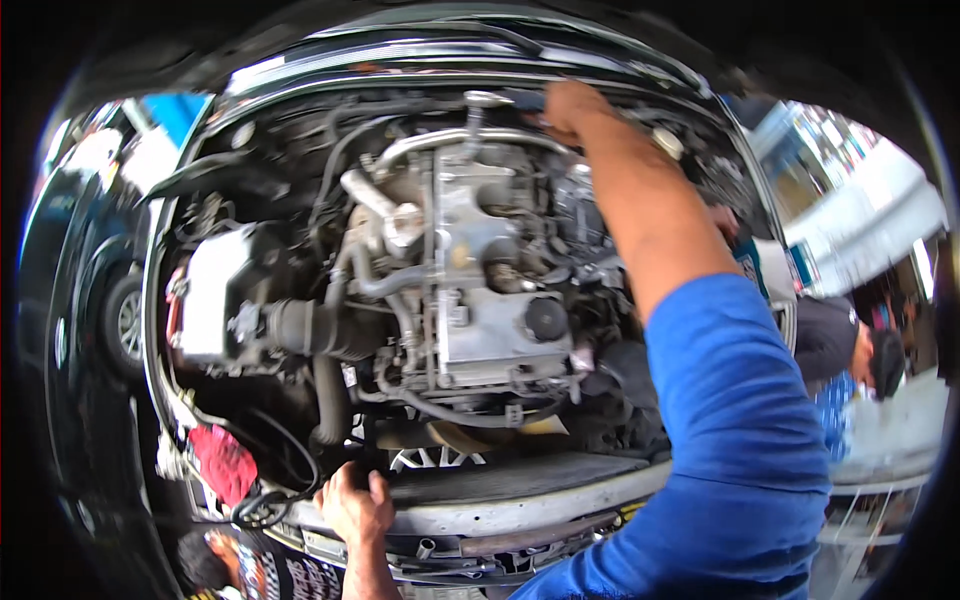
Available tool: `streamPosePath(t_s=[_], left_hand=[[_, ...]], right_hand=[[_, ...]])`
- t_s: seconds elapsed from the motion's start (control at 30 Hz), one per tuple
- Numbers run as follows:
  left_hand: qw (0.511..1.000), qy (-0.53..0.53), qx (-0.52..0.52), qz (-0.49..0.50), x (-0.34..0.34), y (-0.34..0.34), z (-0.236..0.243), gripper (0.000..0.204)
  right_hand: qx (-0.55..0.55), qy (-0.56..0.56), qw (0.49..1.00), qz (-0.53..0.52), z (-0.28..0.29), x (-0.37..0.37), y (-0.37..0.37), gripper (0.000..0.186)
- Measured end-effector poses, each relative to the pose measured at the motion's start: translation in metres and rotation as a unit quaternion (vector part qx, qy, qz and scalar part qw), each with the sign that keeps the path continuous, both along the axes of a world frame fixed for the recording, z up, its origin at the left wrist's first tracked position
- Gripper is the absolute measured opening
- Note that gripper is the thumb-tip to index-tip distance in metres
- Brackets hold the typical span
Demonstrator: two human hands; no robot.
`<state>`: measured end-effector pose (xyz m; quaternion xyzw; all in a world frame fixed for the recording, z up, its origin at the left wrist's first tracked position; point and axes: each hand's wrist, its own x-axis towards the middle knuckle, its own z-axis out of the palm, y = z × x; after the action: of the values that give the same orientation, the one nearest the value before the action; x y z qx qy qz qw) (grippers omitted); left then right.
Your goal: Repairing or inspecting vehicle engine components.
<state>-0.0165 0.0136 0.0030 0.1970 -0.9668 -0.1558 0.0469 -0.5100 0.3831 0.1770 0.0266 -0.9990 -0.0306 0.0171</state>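
Over an open engine bay, my right arm in a blue sleeve stretches to the far side. My right hand (pixel 572 112) is closed around the dark handle of a ratchet (pixel 488 99). From its shiny head an extension bar (pixel 473 130) points down at the far end of the grey engine cover (pixel 460 245). What the bar's lower end meets is too blurred to tell. My left hand (pixel 358 502) rests on the front crossmember (pixel 450 517) beside the radiator (pixel 500 486), thumb apart from the fingers and no object visible in it.
A black oil cap (pixel 546 319) sits on the cover. On the left are a white box (pixel 215 295), a ribbed intake hose (pixel 300 328) and a red cloth (pixel 222 463). One person (pixel 265 570) is at the lower left, another (pixel 840 340) at the right. A dark car (pixel 75 330) stands alongside.
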Motion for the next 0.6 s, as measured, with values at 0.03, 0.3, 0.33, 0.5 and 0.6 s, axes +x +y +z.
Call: streamPosePath(t_s=[0.03, 0.3, 0.33, 0.5, 0.6], left_hand=[[0.999, -0.031, -0.017, 0.008, -0.001, 0.001, -0.002, 0.039], [0.999, -0.04, -0.001, 0.03, 0.004, -0.003, -0.014, 0.042], [0.999, -0.042, 0.001, 0.034, 0.003, -0.003, -0.015, 0.043], [0.998, -0.046, 0.016, 0.026, 0.004, -0.008, -0.02, 0.046], [0.999, -0.01, 0.036, -0.018, 0.005, -0.016, -0.029, 0.042]], right_hand=[[0.023, -0.003, 1.0, -0.01, -0.005, -0.005, 0.005, 0.039], [-0.126, 0.052, 0.99, 0.02, 0.005, -0.027, 0.006, 0.04], [-0.117, 0.089, 0.989, 0.026, 0.009, -0.023, 0.001, 0.039], [-0.215, 0.102, 0.967, 0.089, 0.029, 0.055, -0.017, 0.033], [-0.255, 0.068, 0.957, 0.119, 0.044, 0.118, -0.026, 0.03]])
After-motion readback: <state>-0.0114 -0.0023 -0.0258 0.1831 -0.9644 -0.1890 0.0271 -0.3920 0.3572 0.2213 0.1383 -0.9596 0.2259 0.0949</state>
